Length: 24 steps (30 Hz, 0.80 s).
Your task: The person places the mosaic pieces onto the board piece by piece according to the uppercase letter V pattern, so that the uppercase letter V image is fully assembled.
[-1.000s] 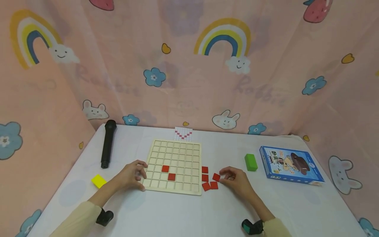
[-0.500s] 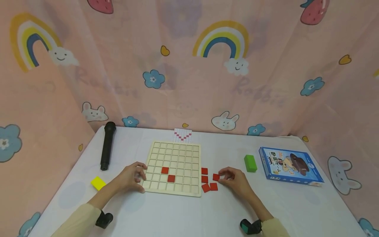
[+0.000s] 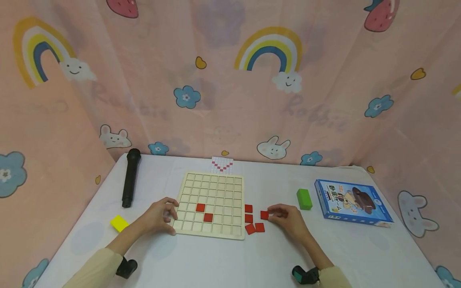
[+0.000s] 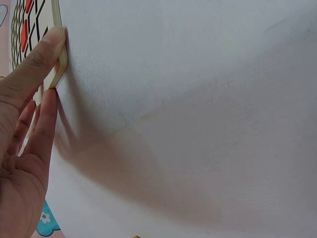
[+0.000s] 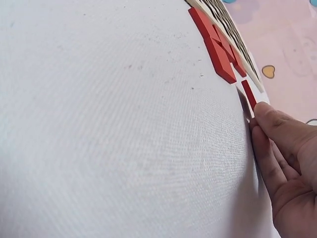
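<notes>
A cream wooden grid board [image 3: 219, 190] lies mid-table, two red square tiles [image 3: 208, 217] set in its cells on a diagonal. At its near left corner my left hand [image 3: 158, 216] grips the edge; the left wrist view shows the thumb [image 4: 42, 52] and a finger meeting the board's corner. To the right of the board, my right hand [image 3: 287, 219] pinches another red tile [image 3: 264, 215] between thumb and fingertip, seen edge-on in the right wrist view. Several loose red tiles [image 3: 259, 227] lie between this hand and the board.
Behind the board is a paper card [image 3: 222, 165] with a red V pattern on a grid. A black microphone [image 3: 131, 178] and yellow block [image 3: 119, 223] are at left. On the right stand a green block [image 3: 304, 199] and a blue game box [image 3: 353, 202].
The red tile in my right hand has turned from slanted to nearly square with the board, and the hand has shifted very slightly. My left hand stays at the board's edge.
</notes>
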### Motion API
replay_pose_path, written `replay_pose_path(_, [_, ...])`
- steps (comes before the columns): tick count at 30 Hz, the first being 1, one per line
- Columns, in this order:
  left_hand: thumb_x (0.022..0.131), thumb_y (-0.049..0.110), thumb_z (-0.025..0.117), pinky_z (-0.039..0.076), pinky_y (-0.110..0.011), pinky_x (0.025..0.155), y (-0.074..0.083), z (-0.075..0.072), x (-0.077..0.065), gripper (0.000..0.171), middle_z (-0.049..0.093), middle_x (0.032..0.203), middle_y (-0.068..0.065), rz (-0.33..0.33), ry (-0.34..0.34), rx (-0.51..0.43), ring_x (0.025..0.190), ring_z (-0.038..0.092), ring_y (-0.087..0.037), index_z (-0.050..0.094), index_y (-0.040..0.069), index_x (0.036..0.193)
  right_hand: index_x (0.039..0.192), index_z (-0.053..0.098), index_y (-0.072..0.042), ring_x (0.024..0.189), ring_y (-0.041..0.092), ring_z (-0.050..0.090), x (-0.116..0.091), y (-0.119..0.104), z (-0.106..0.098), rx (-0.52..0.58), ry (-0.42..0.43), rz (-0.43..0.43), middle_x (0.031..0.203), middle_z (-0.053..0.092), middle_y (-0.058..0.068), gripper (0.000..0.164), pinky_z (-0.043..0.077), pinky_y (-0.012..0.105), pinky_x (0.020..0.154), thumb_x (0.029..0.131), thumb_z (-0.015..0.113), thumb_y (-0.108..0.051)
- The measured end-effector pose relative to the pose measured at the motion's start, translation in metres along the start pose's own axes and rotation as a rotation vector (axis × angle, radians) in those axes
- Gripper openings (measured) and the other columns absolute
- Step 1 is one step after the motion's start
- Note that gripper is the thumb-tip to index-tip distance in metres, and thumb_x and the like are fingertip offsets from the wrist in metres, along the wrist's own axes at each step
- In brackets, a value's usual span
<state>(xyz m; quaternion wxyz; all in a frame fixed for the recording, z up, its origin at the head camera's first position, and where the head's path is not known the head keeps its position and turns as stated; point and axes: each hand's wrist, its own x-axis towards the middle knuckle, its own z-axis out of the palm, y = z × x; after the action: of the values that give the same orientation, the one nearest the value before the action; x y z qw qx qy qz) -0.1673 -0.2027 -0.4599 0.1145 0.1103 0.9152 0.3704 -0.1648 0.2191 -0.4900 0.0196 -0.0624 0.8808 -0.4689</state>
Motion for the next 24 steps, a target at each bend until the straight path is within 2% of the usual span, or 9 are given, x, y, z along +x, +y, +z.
replay_pose_path(5, [0.052, -0.001, 0.091, 0.052, -0.019, 0.07, 0.0009, -0.0002, -0.0015, 0.037, 0.053, 0.121, -0.007, 0.003, -0.003, 0.009, 0.098, 0.051, -0.022, 0.064, 0.008, 0.075, 0.113, 0.067, -0.003, 0.098, 0.024, 0.067, -0.0025, 0.0011, -0.0038, 0.035, 0.011, 0.046, 0.108, 0.068, 0.012, 0.029, 0.053, 0.026, 0.086, 0.084, 0.071, -0.004])
replay_pose_path(9, [0.053, -0.001, 0.091, 0.052, -0.019, 0.071, 0.0022, -0.0003, -0.002, 0.036, 0.053, 0.121, -0.006, -0.013, 0.0, 0.01, 0.099, 0.05, -0.022, 0.064, 0.009, 0.075, 0.114, 0.067, -0.003, 0.102, 0.026, 0.065, -0.0017, 0.0004, -0.0046, 0.04, 0.03, 0.099, 0.11, 0.068, 0.012, 0.029, 0.052, 0.029, 0.088, 0.085, 0.07, -0.004])
replay_pose_path(24, [0.053, 0.001, 0.091, 0.053, -0.02, 0.074, 0.0009, 0.0001, 0.0011, 0.036, 0.053, 0.122, -0.005, -0.022, -0.001, 0.032, 0.101, 0.051, -0.022, 0.064, 0.01, 0.075, 0.115, 0.065, 0.0, 0.101, 0.027, 0.065, 0.0018, -0.0022, -0.0073, 0.094, 0.006, 0.142, 0.111, 0.067, 0.015, 0.031, 0.052, 0.031, 0.089, 0.086, 0.07, -0.008])
